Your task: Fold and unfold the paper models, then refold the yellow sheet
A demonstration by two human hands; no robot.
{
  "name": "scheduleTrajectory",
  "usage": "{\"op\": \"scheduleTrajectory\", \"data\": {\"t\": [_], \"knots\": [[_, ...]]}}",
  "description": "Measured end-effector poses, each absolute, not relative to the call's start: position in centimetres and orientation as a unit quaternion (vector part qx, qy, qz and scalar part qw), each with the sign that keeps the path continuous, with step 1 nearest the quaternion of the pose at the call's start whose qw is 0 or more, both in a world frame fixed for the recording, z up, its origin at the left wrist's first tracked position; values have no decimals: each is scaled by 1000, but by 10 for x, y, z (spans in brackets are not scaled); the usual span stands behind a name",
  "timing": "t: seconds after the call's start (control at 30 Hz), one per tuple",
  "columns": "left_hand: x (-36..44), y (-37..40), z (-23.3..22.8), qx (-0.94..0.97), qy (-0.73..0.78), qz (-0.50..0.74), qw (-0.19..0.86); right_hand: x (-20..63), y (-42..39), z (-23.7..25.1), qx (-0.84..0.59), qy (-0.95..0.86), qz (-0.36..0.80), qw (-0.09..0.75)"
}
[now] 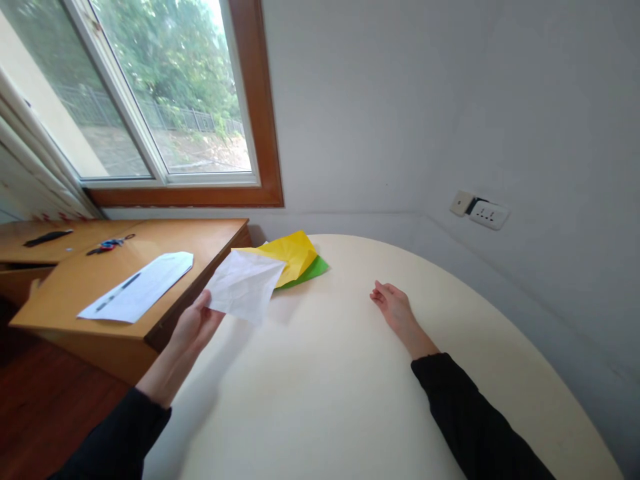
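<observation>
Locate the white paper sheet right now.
In the head view, the white paper sheet is held up in the left hand, left of centre above the round table's edge, just in front of the yellow paper.

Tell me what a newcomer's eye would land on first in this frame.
Most likely the white sheet of paper pinched in the left hand over the near-left edge of the round cream table. Just behind it, yellow paper lies on green paper at the table's far edge. The right hand rests empty on the tabletop.
</observation>
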State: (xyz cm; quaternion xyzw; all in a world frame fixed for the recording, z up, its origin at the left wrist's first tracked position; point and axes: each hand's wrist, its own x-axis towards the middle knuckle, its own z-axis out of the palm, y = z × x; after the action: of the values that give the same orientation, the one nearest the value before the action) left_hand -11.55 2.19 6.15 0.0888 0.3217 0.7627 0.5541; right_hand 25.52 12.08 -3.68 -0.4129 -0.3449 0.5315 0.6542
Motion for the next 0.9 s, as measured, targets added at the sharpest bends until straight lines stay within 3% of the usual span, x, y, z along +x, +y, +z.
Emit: {"op": "scheduleTrajectory", "data": {"t": [0.4, 0.67, 0.9], "knots": [[-119, 79, 102, 118, 286, 791, 527, 252, 120, -35, -432, -392, 497, 643], [-104, 83, 79, 94, 252, 792, 548, 245, 116, -35, -473, -487, 400, 616], [-118, 74, 56, 73, 286, 817, 496, 217, 111, -31, -492, -621, 268, 548]]}}
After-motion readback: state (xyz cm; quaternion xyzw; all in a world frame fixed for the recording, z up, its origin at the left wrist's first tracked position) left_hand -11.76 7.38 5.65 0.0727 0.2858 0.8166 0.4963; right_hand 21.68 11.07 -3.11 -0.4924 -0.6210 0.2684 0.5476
